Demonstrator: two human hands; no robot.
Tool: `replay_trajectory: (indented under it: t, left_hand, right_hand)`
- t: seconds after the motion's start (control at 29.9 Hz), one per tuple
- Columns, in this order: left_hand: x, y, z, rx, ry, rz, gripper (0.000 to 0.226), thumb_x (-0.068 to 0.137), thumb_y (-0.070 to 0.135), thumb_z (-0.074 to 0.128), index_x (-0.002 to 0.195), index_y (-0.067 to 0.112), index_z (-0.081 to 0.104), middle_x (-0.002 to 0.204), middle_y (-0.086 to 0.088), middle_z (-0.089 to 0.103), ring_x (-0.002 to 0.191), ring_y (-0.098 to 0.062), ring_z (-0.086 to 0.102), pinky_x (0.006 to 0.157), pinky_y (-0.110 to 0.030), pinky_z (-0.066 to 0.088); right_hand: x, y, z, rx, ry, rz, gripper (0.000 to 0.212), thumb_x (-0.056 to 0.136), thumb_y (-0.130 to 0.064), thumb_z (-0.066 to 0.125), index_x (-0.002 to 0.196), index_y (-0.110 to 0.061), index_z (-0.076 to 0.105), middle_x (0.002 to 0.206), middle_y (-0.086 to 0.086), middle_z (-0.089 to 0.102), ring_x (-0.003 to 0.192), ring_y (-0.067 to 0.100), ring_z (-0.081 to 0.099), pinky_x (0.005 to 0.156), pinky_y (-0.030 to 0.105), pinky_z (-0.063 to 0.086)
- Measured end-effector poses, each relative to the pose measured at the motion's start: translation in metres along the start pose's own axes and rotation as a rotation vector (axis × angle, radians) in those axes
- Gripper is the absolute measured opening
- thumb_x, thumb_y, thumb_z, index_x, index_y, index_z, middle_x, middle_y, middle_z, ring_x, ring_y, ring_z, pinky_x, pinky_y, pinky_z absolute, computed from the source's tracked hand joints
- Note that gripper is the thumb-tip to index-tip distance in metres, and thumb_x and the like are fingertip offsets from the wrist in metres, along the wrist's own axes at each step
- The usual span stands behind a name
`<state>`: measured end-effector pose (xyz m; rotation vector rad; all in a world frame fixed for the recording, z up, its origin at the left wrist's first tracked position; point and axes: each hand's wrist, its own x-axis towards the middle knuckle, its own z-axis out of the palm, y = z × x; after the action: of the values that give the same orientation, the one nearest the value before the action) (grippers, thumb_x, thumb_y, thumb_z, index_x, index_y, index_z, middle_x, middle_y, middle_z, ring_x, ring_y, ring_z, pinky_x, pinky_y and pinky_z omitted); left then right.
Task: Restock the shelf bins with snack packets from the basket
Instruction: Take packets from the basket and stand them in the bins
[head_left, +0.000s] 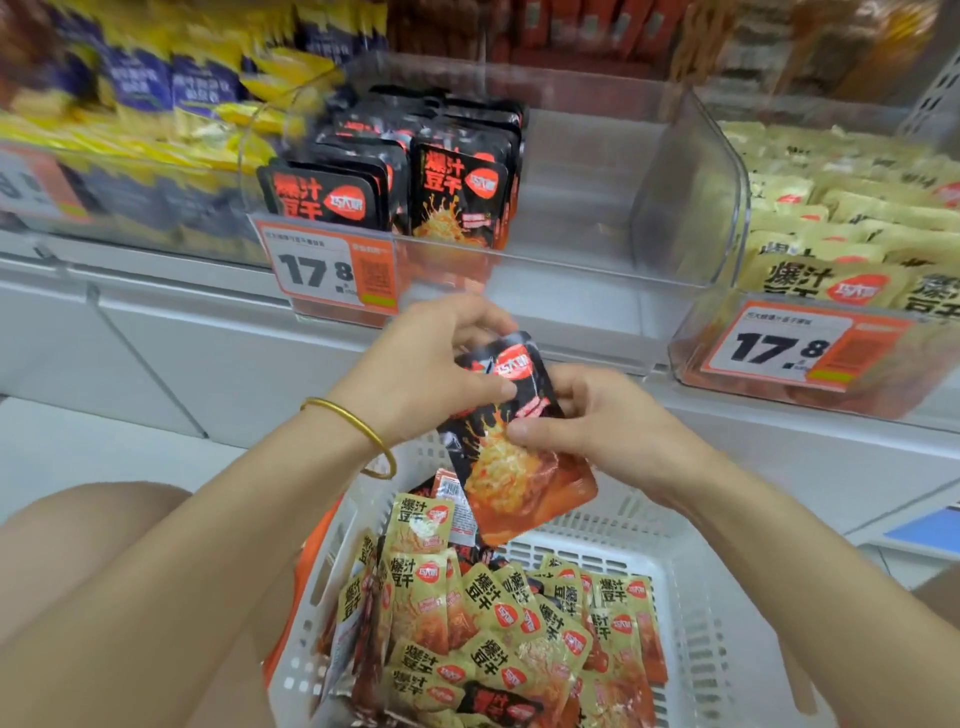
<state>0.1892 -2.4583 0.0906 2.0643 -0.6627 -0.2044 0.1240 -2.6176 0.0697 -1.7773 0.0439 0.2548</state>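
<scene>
**A:** Two hands, what are they doing?

**B:** In the head view, both hold a small stack of black packets (511, 415) above the white basket (691, 577). The left hand (431, 364) curls over the stack's top edge; the right hand (587, 415) pinches its lower half, thumb on the face.

**A:** How does the stack lie?

**B:** Its long axis tilts from upper left to lower right.

**A:** Where should it go?

**B:** Likely the clear bin (691, 208) straight above and ahead, where matching black packets (457, 197) stand upright at the left, with space at the right. The left hand is nearer the bin.

**A:** And the basket?

**B:** Mostly tan packets (498, 623), heaped loosely.
</scene>
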Motion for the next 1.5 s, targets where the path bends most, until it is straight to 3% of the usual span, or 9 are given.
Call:
replay_trajectory:
  t: [0.23, 0.5, 0.57, 0.7, 0.94, 1.07, 1.2, 1.37, 1.5]
  left_hand:
    - [0.04, 0.002, -0.064, 0.46, 0.632, 0.351, 0.033, 0.083, 0.027, 0.056, 0.11, 0.008, 0.062, 0.109, -0.007, 0.062, 0.105, -0.025, 0.057, 0.092, -0.039, 0.045]
    - [0.057, -0.033, -0.064, 0.798, 0.543, 0.23, 0.048, 0.086, 0.04, 0.036, 0.113, 0.012, 0.064, 0.13, -0.016, 0.054, 0.128, -0.036, 0.042, 0.109, -0.057, 0.024]
    - [0.057, -0.034, -0.063, 0.798, 0.559, 0.226, 0.046, 0.087, 0.04, 0.036, 0.114, 0.014, 0.062, 0.128, -0.012, 0.054, 0.129, -0.033, 0.041, 0.112, -0.053, 0.017]
    - [0.056, -0.035, -0.062, 0.793, 0.573, 0.242, 0.045, 0.087, 0.038, 0.037, 0.113, 0.013, 0.062, 0.126, -0.012, 0.055, 0.128, -0.033, 0.042, 0.113, -0.051, 0.014]
    - [0.055, -0.036, -0.06, 0.829, 0.576, 0.255, 0.042, 0.09, 0.035, 0.036, 0.111, 0.011, 0.062, 0.126, -0.012, 0.056, 0.127, -0.032, 0.043, 0.112, -0.05, 0.015]
    - [0.053, -0.036, -0.062, 0.791, 0.583, 0.273, 0.04, 0.091, 0.035, 0.037, 0.11, 0.011, 0.063, 0.128, -0.012, 0.056, 0.127, -0.032, 0.044, 0.112, -0.051, 0.017]
    - [0.027, -0.017, -0.055, 0.742, 0.72, 0.422, 0.024, 0.091, 0.024, 0.048, 0.099, 0.011, 0.066, 0.115, -0.006, 0.063, 0.107, -0.031, 0.053, 0.094, -0.045, 0.038]
    - [-0.007, -0.021, -0.014, 0.706, 0.369, 0.401, 0.03, 0.084, 0.026, 0.039, 0.087, 0.011, 0.065, 0.09, -0.003, 0.064, 0.085, -0.031, 0.055, 0.07, -0.042, 0.048]
    - [-0.01, -0.044, 0.008, 0.86, -0.107, 0.053, 0.035, 0.092, 0.033, 0.036, 0.109, 0.018, 0.061, 0.112, -0.001, 0.06, 0.11, -0.024, 0.049, 0.088, -0.036, 0.045]
  right_hand:
    - [0.056, -0.099, -0.024, 0.208, 0.21, -0.118, 0.011, 0.081, -0.001, 0.066, 0.078, -0.011, 0.062, 0.06, 0.001, 0.064, 0.049, 0.01, 0.059, 0.051, 0.027, 0.055]
    - [0.149, -0.095, -0.03, -0.356, 0.544, -0.101, 0.054, 0.05, -0.016, 0.091, 0.096, -0.002, 0.066, 0.09, 0.006, 0.067, 0.081, 0.02, 0.061, 0.086, 0.043, 0.054]
    - [0.155, -0.089, -0.031, -0.566, 0.541, 0.005, 0.046, 0.059, -0.03, 0.088, 0.095, -0.011, 0.066, 0.091, 0.004, 0.069, 0.085, 0.022, 0.064, 0.08, 0.036, 0.053]
    - [0.155, -0.091, -0.022, -0.626, 0.429, 0.159, 0.033, 0.078, -0.035, 0.077, 0.071, -0.012, 0.054, 0.049, 0.003, 0.057, 0.036, 0.011, 0.057, 0.041, 0.025, 0.049]
    - [0.162, -0.093, -0.006, -0.265, 0.302, 0.31, 0.027, 0.083, -0.025, 0.073, 0.085, -0.004, 0.055, 0.105, 0.011, 0.061, 0.103, 0.025, 0.06, 0.097, 0.047, 0.048]
    - [0.152, -0.094, -0.012, -0.238, 0.321, 0.317, 0.043, 0.069, -0.018, 0.085, 0.096, 0.0, 0.057, 0.087, 0.015, 0.064, 0.097, 0.036, 0.067, 0.086, 0.052, 0.053]
    - [0.116, -0.12, -0.02, -0.416, 0.434, 0.149, 0.04, 0.076, -0.02, 0.08, 0.066, -0.009, 0.043, 0.056, 0.007, 0.059, 0.047, 0.012, 0.063, 0.043, 0.019, 0.05]
    - [0.032, -0.115, -0.008, -0.385, 0.414, -0.218, 0.035, 0.078, -0.017, 0.077, 0.071, -0.014, 0.042, 0.043, -0.001, 0.05, 0.036, 0.01, 0.051, 0.036, 0.021, 0.039]
    - [0.023, -0.032, 0.012, -0.363, 0.13, 0.111, 0.025, 0.086, -0.018, 0.069, 0.072, -0.012, 0.048, 0.055, 0.007, 0.057, 0.04, 0.014, 0.055, 0.038, 0.022, 0.043]
